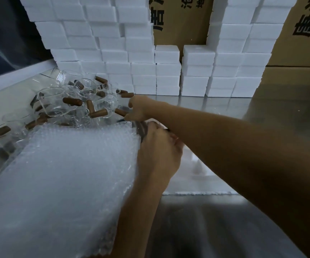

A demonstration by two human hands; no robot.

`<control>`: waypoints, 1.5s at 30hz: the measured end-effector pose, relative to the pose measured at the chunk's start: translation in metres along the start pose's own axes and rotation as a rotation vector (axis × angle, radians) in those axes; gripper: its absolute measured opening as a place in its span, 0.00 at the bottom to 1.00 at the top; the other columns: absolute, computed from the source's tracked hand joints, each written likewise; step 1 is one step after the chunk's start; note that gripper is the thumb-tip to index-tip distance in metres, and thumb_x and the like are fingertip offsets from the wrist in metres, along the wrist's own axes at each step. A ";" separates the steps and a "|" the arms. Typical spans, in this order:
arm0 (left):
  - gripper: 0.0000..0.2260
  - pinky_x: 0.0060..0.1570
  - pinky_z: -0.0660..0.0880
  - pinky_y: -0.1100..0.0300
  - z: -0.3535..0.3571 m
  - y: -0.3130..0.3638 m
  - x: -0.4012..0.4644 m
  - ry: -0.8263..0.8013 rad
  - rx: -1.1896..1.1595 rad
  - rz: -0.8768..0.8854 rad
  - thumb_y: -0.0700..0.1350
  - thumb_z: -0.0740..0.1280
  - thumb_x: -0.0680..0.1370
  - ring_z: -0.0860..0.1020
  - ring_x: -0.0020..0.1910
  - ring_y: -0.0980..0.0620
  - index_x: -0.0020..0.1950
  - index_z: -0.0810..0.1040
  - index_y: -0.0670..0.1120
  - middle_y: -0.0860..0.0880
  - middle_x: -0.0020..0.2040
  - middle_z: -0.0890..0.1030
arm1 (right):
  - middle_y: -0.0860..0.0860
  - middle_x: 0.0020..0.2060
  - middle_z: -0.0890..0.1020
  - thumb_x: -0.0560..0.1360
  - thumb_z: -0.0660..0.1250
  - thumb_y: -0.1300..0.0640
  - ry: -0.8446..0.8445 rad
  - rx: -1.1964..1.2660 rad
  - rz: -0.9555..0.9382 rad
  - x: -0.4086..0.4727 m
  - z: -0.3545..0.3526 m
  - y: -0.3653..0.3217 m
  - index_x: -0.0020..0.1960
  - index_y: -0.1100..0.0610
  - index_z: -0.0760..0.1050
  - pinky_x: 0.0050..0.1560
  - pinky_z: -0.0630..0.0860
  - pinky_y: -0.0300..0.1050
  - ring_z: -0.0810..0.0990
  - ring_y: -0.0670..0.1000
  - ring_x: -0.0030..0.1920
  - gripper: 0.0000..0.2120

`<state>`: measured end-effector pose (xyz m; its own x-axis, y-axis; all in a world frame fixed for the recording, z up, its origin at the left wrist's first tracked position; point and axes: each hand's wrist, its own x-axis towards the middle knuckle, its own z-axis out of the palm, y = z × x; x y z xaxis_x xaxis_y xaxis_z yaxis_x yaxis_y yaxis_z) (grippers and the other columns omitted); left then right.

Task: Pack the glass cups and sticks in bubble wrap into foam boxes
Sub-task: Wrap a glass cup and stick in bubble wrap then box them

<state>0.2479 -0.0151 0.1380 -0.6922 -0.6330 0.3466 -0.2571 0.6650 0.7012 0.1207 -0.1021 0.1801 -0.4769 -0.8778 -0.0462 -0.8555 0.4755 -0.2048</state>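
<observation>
Stainless steel table (197,220) takes up the whole bottom of the head view, and the back of it is walled off with stacks of white foam boxes (143,71), with brown cardboard cartons (299,43) printed in black characters behind those. Over on the left there's a messy pile of clear glass cups (57,101) with brown wooden handles sticking out every which way. A big stack of bubble wrap (66,174) sits in front of that pile, covering the near left part of the table.

Right hand (141,108) is stretched out across to the edge of the cup pile, fingers curled round one of the brown handles (121,112), so it's got hold of a cup there. Left hand (159,151) is at the far right corner of the bubble wrap, fingers curled in and pinching the top sheet's edge. A flat white foam piece (197,175) lies on the table just right of that hand, partly hidden under the right forearm.
</observation>
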 end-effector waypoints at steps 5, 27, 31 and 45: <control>0.18 0.49 0.68 0.62 -0.002 -0.003 -0.002 0.006 -0.021 0.003 0.47 0.69 0.77 0.77 0.56 0.47 0.66 0.72 0.44 0.46 0.64 0.75 | 0.48 0.31 0.66 0.79 0.65 0.52 0.069 -0.087 -0.097 0.020 0.008 -0.005 0.41 0.55 0.66 0.41 0.66 0.43 0.71 0.54 0.44 0.12; 0.13 0.50 0.71 0.61 0.002 -0.005 0.003 -0.040 -0.011 -0.015 0.55 0.69 0.77 0.77 0.57 0.52 0.57 0.85 0.50 0.53 0.64 0.72 | 0.50 0.31 0.70 0.76 0.67 0.54 0.242 0.072 -0.022 -0.021 -0.003 0.028 0.37 0.57 0.70 0.30 0.63 0.42 0.70 0.53 0.37 0.12; 0.13 0.49 0.72 0.58 0.001 -0.006 0.005 -0.043 -0.019 -0.025 0.56 0.70 0.77 0.77 0.54 0.53 0.58 0.84 0.53 0.54 0.60 0.72 | 0.56 0.30 0.74 0.77 0.67 0.56 0.325 0.298 0.017 -0.057 -0.013 0.041 0.38 0.67 0.78 0.32 0.65 0.42 0.70 0.52 0.33 0.15; 0.19 0.48 0.73 0.53 -0.004 0.002 0.006 -0.073 0.190 0.034 0.58 0.58 0.82 0.75 0.52 0.44 0.47 0.84 0.49 0.47 0.54 0.74 | 0.41 0.25 0.75 0.80 0.62 0.52 0.600 0.890 0.182 -0.212 -0.013 0.083 0.46 0.72 0.76 0.38 0.71 0.43 0.71 0.43 0.29 0.21</control>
<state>0.2459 -0.0193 0.1435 -0.7480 -0.5829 0.3175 -0.3504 0.7530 0.5569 0.1476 0.1244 0.1860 -0.8093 -0.5118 0.2882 -0.4248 0.1712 -0.8890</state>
